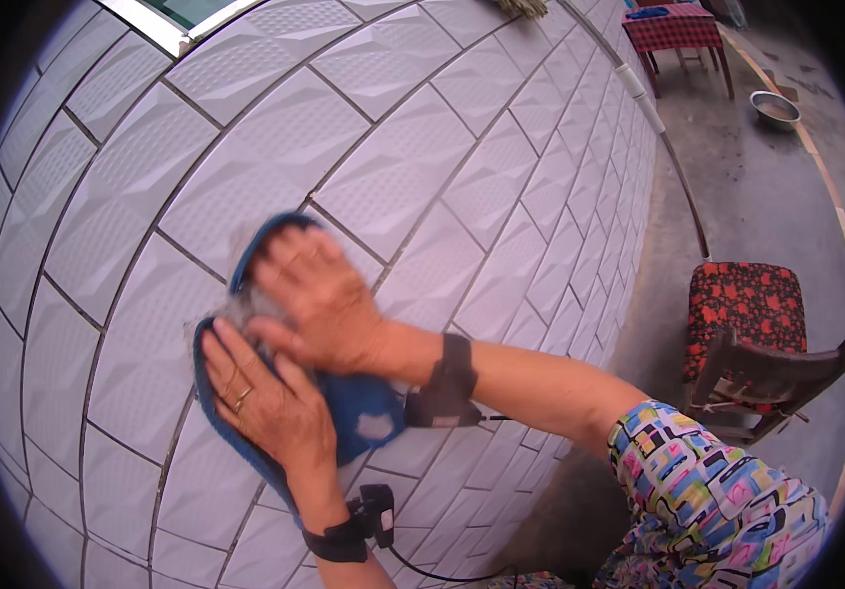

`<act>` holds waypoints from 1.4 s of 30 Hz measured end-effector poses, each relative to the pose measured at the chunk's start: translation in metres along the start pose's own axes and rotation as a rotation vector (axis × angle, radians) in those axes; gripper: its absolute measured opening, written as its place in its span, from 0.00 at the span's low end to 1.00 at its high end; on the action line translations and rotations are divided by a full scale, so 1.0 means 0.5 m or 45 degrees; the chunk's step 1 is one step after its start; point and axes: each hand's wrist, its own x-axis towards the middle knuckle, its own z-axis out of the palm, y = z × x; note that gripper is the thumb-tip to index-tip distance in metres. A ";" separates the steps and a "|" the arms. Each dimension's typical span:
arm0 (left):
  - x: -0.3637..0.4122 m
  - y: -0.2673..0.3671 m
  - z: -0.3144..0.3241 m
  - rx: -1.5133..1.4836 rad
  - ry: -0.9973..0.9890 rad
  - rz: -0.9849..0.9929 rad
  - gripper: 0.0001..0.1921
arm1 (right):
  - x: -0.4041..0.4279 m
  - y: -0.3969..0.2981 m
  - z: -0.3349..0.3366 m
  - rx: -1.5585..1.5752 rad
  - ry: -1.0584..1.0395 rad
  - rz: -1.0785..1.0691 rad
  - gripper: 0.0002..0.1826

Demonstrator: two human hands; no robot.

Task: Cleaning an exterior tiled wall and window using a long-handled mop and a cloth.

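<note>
A blue cloth (356,401) with grey fuzzy parts and a pale patch lies against a white embossed tile wall (400,154). My left hand (268,390), with a ring on one finger, presses flat on its lower left part. Above it and to the right, my right hand (319,294) bends over the upper part, beside a curved blue edge. The right hand is blurred, and its fingertips are hard to make out. Both hands hide much of the cloth, so I cannot tell whether it is one piece. Black straps with small devices circle both wrists.
A wooden chair (746,331) with a red-flowered seat stands at the right, with a long pole (680,169) reaching to it. Farther back are a metal basin (776,109) and a table with a red checked cloth (673,29). A window frame (150,26) cuts the upper left.
</note>
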 end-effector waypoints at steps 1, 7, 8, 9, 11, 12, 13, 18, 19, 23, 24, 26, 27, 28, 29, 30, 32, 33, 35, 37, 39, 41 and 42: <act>0.010 0.013 0.004 -0.035 -0.025 0.033 0.28 | 0.010 0.021 -0.007 -0.052 0.048 0.056 0.30; 0.064 0.104 0.062 -0.093 0.013 0.133 0.30 | 0.036 0.133 -0.052 -0.230 0.129 0.062 0.30; 0.070 0.120 0.069 -0.126 0.012 0.145 0.31 | 0.043 0.149 -0.060 -0.251 0.175 0.054 0.30; 0.075 0.135 0.076 -0.164 0.007 0.159 0.31 | 0.047 0.162 -0.069 -0.257 0.171 0.058 0.30; 0.076 0.145 0.077 -0.224 0.011 0.169 0.31 | 0.051 0.177 -0.079 -0.286 0.199 0.090 0.29; 0.077 0.142 0.077 -0.253 -0.010 0.160 0.30 | 0.053 0.170 -0.074 -0.273 0.224 0.090 0.27; 0.077 0.139 0.077 -0.281 -0.030 0.151 0.29 | 0.051 0.161 -0.070 -0.276 0.220 0.088 0.27; 0.028 0.093 0.046 -0.152 -0.057 0.063 0.29 | 0.004 0.087 -0.042 -0.197 0.047 -0.033 0.24; 0.016 0.080 0.040 -0.150 -0.056 0.062 0.29 | 0.001 0.072 -0.038 -0.153 0.036 -0.074 0.24; 0.006 0.062 0.030 -0.116 0.011 0.023 0.27 | 0.002 0.057 -0.034 -0.041 0.003 -0.129 0.26; 0.011 0.063 0.035 -0.109 0.021 0.030 0.28 | 0.007 0.066 -0.035 -0.036 0.010 -0.127 0.26; 0.026 0.072 0.043 -0.066 0.031 0.047 0.28 | 0.019 0.085 -0.040 -0.133 0.032 -0.070 0.28; 0.039 0.083 0.046 -0.085 0.021 0.065 0.29 | 0.028 0.098 -0.044 -0.134 0.041 -0.083 0.28; 0.051 0.095 0.052 -0.112 0.035 0.075 0.28 | 0.038 0.110 -0.048 -0.161 0.079 -0.045 0.29; 0.062 0.104 0.058 -0.140 0.051 0.085 0.28 | 0.047 0.119 -0.053 -0.188 0.117 -0.008 0.30; 0.071 0.111 0.062 -0.145 0.061 0.085 0.28 | 0.048 0.125 -0.060 -0.192 0.070 -0.002 0.31; 0.086 0.120 0.064 -0.510 0.070 0.041 0.26 | 0.054 0.131 -0.068 -0.217 0.074 0.002 0.30; 0.088 0.120 0.063 -0.511 0.078 0.039 0.26 | 0.059 0.129 -0.070 -0.233 0.074 0.017 0.30; 0.088 0.114 0.062 -0.574 0.070 0.051 0.28 | 0.052 0.104 -0.063 -0.251 0.047 0.085 0.28; 0.080 0.105 0.060 -0.661 0.057 0.054 0.29 | 0.036 0.075 -0.047 -0.274 0.028 0.147 0.26; 0.065 0.096 0.055 -0.778 0.064 0.053 0.30 | 0.021 0.048 -0.017 -0.335 0.113 0.051 0.23; 0.058 0.086 0.052 -0.742 0.079 0.038 0.30 | 0.024 0.047 -0.003 -0.398 0.110 0.024 0.23; 0.058 0.079 0.048 -0.611 0.096 0.032 0.30 | 0.033 0.043 -0.001 -0.341 0.105 -0.053 0.23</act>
